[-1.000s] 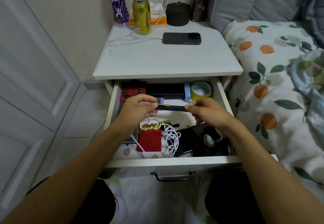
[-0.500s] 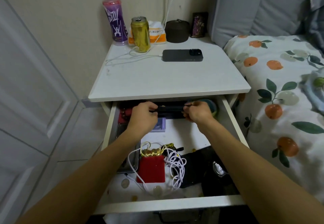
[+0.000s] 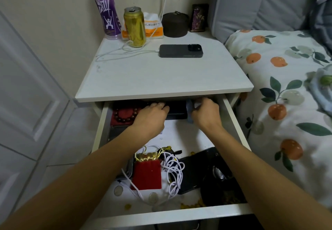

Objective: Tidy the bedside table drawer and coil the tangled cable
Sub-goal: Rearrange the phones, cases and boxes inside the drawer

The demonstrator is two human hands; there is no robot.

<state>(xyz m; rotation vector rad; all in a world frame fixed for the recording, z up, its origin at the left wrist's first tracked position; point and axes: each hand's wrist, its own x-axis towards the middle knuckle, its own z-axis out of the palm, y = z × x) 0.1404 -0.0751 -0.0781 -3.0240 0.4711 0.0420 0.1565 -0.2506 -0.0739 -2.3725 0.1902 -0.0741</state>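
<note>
The white drawer (image 3: 100, 130) of the bedside table stands pulled out. Both my hands reach to its back, under the tabletop. My left hand (image 3: 152, 117) lies with its fingers on a black box (image 3: 177, 113). My right hand (image 3: 206, 114) curls beside a blue roll (image 3: 189, 107), its fingertips hidden. The slim black item from the earlier frames does not show apart from the box. Toward the drawer's front, a tangled white cable (image 3: 175, 172) lies loose by a red pouch (image 3: 147, 174).
A bead bracelet (image 3: 124, 116), a metal tin (image 3: 116, 132), coins (image 3: 117, 191), yellow beads (image 3: 192, 205) and dark items (image 3: 197, 172) lie in the drawer. On the tabletop sit a phone (image 3: 180, 50), a can (image 3: 134, 26) and a purple bottle (image 3: 106, 14). The bed (image 3: 278, 86) is at the right.
Both hands carried a slim black item from above the drawer's middle to its back, against the black box. The view has tilted down and closer.
</note>
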